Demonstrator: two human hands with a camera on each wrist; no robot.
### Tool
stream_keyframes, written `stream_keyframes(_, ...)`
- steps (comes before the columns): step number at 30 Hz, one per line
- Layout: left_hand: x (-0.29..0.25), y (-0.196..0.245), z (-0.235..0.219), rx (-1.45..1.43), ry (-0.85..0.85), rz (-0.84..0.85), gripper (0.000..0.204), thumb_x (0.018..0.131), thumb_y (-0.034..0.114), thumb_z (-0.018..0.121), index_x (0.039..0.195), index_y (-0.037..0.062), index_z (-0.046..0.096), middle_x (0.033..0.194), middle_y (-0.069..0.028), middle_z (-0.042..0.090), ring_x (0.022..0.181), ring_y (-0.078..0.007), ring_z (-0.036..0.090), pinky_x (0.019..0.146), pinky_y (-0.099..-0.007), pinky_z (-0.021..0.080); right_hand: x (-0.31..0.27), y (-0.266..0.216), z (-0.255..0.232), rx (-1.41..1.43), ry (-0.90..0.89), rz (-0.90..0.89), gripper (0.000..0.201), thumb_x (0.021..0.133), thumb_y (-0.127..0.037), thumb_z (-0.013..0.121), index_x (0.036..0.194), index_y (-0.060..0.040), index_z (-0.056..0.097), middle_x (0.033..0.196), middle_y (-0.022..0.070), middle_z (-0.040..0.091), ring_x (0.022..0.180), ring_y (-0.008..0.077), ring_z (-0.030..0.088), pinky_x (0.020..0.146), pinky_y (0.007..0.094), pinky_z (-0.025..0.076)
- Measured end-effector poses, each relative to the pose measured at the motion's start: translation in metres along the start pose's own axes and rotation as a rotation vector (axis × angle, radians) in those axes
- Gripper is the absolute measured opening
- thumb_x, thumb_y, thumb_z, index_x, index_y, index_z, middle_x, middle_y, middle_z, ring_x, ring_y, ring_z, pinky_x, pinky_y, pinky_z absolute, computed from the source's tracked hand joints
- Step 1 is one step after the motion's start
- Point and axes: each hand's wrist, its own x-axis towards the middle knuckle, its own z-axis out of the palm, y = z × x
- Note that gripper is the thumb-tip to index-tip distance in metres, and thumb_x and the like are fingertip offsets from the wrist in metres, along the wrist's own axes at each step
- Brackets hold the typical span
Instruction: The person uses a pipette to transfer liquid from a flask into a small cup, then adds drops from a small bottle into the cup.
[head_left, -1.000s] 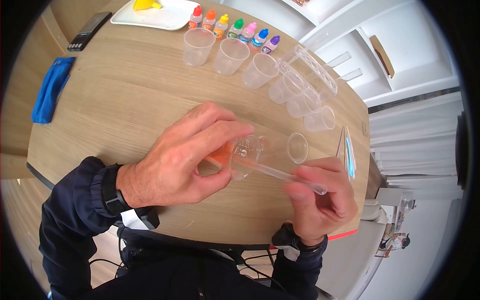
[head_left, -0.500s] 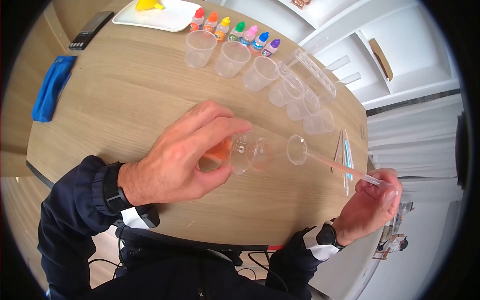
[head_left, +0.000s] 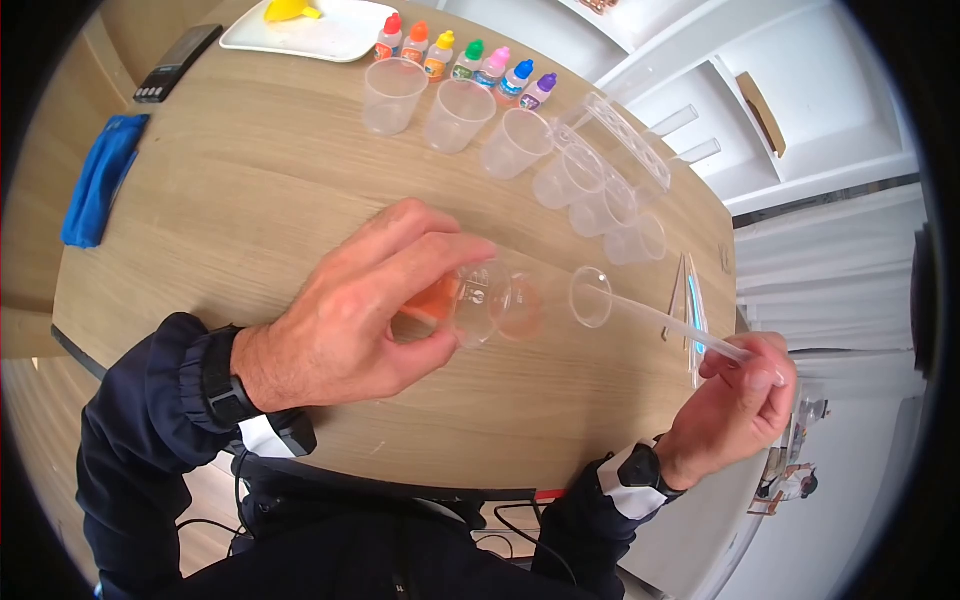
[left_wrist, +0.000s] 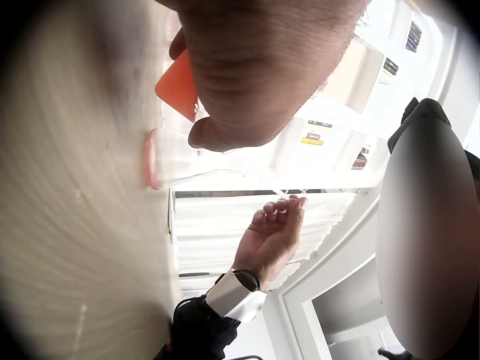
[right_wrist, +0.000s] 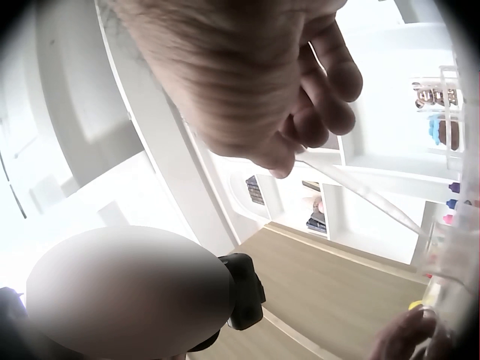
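My left hand (head_left: 350,310) grips a clear beaker (head_left: 474,300) with white print, holding orange liquid (left_wrist: 178,86). Just right of it stands a clear conical flask (head_left: 590,324), its round rim facing the head camera and a thin pale-orange layer showing at its base (left_wrist: 151,159). With my right hand (head_left: 730,410) I pinch the bulb end of a clear plastic pipette (head_left: 680,327). The pipette slants down to the left, and its tip is at the flask's mouth. Its stem looks pale. Part of the beaker is hidden behind the left fingers.
Several empty plastic cups (head_left: 458,118) curve along the back, before dropper bottles (head_left: 436,58) with coloured caps. A test tube rack (head_left: 625,140) stands at back right, tweezers (head_left: 674,295) at the right. A white tray (head_left: 340,40), black scale (head_left: 178,65) and blue cloth (head_left: 103,185) lie left.
The pipette has left the beaker and moved right to the flask's mouth. Its pinkish-orange liquid, seen half a second ago, no longer shows in the stem. My left hand has hardly moved.
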Motion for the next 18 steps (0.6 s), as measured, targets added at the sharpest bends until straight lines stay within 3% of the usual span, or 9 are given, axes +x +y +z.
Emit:
stream_keyframes(3, -0.001, 0.0, 0.0, -0.024, -0.003, -0.012, 0.069, 0.076, -0.003, 0.089, 0.141, -0.0003, 0.067, 0.126, -0.0194, 0.066, 0.108, -0.0341, 0.067, 0.09, -0.0408, 0.058, -0.001, -0.005, 0.002, 0.047, 0.043, 0.008, 0.044, 0.102, -0.043, 0.08, 0.105, 0.0001, 0.072, 0.078, 0.0108, 0.062, 0.065, 0.018, 0.057, 0.055, 0.0279, 0.042)
stream_keyframes(6, -0.001, 0.0, 0.001, -0.031, -0.01, -0.004, 0.07, 0.076, -0.003, 0.09, 0.141, -0.0003, 0.067, 0.127, -0.0195, 0.066, 0.108, -0.0342, 0.067, 0.089, -0.0407, 0.058, -0.013, -0.016, 0.022, 0.05, -0.057, 0.025, 0.047, 0.1, -0.047, 0.082, 0.106, -0.0014, 0.073, 0.08, 0.0122, 0.066, 0.068, 0.0184, 0.06, 0.057, 0.0279, 0.044)
stream_keyframes(10, -0.001, 0.002, 0.001, -0.025, -0.031, 0.008, 0.07, 0.076, -0.002, 0.091, 0.142, -0.0003, 0.066, 0.128, -0.0198, 0.066, 0.108, -0.0343, 0.067, 0.088, -0.0406, 0.059, -0.032, -0.019, 0.042, 0.021, -0.254, -0.003, 0.041, 0.08, -0.023, 0.1, 0.107, -0.0003, 0.079, 0.087, 0.015, 0.076, 0.074, 0.0216, 0.069, 0.06, 0.0287, 0.051)
stream_keyframes(13, -0.001, 0.004, 0.0, -0.035, -0.047, 0.001, 0.07, 0.077, -0.001, 0.092, 0.142, -0.0001, 0.066, 0.128, -0.0201, 0.066, 0.109, -0.0344, 0.067, 0.088, -0.0405, 0.059, -0.032, -0.023, 0.055, 0.016, -0.375, -0.041, 0.045, 0.068, -0.007, 0.104, 0.106, 0.0012, 0.081, 0.09, 0.0163, 0.078, 0.077, 0.0234, 0.072, 0.062, 0.03, 0.054)
stream_keyframes(18, -0.001, 0.005, -0.001, -0.02, -0.058, 0.011, 0.069, 0.078, 0.001, 0.093, 0.142, 0.0003, 0.067, 0.128, -0.02, 0.066, 0.11, -0.0345, 0.067, 0.089, -0.0406, 0.059, -0.033, -0.023, 0.06, 0.006, -0.407, -0.075, 0.042, 0.068, 0.0, 0.102, 0.104, 0.0017, 0.081, 0.091, 0.0186, 0.079, 0.075, 0.0237, 0.074, 0.062, 0.0294, 0.055)
